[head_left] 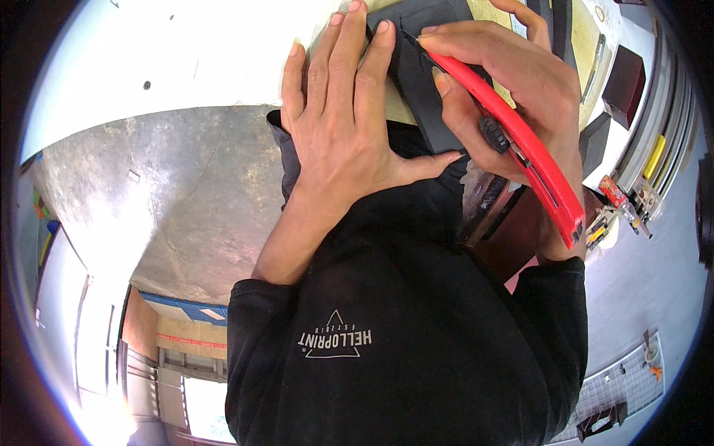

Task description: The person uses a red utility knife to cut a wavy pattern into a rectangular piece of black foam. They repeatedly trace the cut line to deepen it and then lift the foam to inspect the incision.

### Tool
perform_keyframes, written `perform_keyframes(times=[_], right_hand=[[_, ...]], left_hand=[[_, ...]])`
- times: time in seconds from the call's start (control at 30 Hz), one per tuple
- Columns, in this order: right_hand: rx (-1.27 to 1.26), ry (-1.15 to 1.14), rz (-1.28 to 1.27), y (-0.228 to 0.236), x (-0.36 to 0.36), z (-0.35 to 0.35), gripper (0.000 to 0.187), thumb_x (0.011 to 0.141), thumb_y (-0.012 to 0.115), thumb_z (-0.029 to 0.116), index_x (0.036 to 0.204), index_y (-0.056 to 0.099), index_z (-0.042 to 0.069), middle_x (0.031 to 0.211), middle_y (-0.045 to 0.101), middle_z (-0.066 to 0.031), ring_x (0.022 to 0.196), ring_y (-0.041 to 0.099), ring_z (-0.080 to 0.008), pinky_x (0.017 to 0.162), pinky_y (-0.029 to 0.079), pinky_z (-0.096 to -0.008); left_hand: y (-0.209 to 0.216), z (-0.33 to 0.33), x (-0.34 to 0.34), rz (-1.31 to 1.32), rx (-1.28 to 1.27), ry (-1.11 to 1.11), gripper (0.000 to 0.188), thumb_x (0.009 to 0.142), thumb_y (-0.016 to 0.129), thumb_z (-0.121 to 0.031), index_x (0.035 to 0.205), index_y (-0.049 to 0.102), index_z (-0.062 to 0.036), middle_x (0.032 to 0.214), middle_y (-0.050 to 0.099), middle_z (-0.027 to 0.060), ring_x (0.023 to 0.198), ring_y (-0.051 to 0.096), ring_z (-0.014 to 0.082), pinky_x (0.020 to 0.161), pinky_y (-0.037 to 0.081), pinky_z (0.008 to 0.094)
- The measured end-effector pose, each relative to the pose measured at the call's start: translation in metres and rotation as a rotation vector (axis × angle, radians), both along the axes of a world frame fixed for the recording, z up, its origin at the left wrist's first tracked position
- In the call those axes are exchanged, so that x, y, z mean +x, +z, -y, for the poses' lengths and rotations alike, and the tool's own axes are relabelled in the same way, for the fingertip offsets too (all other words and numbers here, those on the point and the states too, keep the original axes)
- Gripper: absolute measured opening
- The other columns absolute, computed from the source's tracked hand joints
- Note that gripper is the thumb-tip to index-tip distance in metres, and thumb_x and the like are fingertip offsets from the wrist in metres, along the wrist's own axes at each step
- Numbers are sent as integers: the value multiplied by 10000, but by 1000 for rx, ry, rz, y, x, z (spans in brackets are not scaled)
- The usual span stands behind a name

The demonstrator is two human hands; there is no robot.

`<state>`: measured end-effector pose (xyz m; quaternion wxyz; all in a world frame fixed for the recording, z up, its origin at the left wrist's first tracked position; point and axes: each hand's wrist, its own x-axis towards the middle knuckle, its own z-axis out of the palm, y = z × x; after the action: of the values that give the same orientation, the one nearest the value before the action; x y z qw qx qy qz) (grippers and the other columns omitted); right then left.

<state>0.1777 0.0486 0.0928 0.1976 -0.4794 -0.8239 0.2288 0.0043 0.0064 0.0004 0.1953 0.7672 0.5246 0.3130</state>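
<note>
A red snap-off cutter knife (513,119) with a black slider is gripped in my right hand (520,82), its front end pointing away from me. The tip meets a flat black piece (430,111) of sheet material, near its far part; fingers partly hide the blade. My left hand (342,141) lies flat with fingers spread, to the left of the knife. Its forefinger reaches the left side of the black piece, and its thumb stretches right to the near end. Under the black piece shows a pale yellow surface (487,10).
Bright white tabletop (193,52) stretches left of my hands. To the right stand a dark red box (623,85) and small tools with a red item (613,192). Long grey strips (675,111) run along the right edge. A concrete floor (201,171) lies at the left.
</note>
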Motion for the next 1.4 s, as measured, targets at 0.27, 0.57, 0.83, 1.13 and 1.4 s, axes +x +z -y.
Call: perform_keyframes(times=[0.27, 0.57, 0.83, 1.13, 1.4], right_hand=[[-83, -14, -26, 3, 4, 0, 377, 758, 811, 135, 1111, 744, 21, 944, 790, -132, 911, 782, -277, 1106, 399, -538], [46, -85, -96, -20, 8, 16, 467, 664, 824, 68, 1121, 732, 84, 1028, 773, -89, 1047, 759, -258, 1090, 399, -475], [29, -141, -33, -13, 0, 26, 398, 716, 753, 16, 1112, 759, 53, 1090, 783, -123, 1045, 764, -225, 1153, 356, -513], [66, -217, -42, -19, -5, 37, 342, 743, 725, 3, 1079, 776, 39, 1096, 795, -133, 993, 776, -189, 1167, 353, -520], [18, -206, -42, -15, -3, 36, 348, 738, 745, 24, 1084, 774, 34, 1104, 793, -138, 1047, 769, -222, 1177, 338, -546]], left_hand=[[-1, 0, 0, 1, -7, -1, 1268, 473, 930, -574, 1528, 448, -60, 1575, 453, 209, 1461, 451, 326, 1219, 213, 530], [-1, 0, 3, 4, 23, 26, 1161, 561, 899, -561, 1514, 465, -59, 1556, 477, 207, 1448, 466, 319, 1213, 225, 528], [-5, 1, 6, 17, 49, 41, 1069, 623, 874, -510, 1505, 474, -55, 1567, 483, 197, 1434, 486, 316, 1213, 223, 521], [-8, 2, 8, 32, 74, 68, 909, 719, 838, -387, 1494, 491, -62, 1565, 492, 197, 1430, 493, 307, 1214, 220, 513], [-6, 2, 7, 10, 71, 54, 988, 668, 853, -448, 1494, 489, -47, 1546, 508, 195, 1422, 500, 302, 1207, 228, 510]])
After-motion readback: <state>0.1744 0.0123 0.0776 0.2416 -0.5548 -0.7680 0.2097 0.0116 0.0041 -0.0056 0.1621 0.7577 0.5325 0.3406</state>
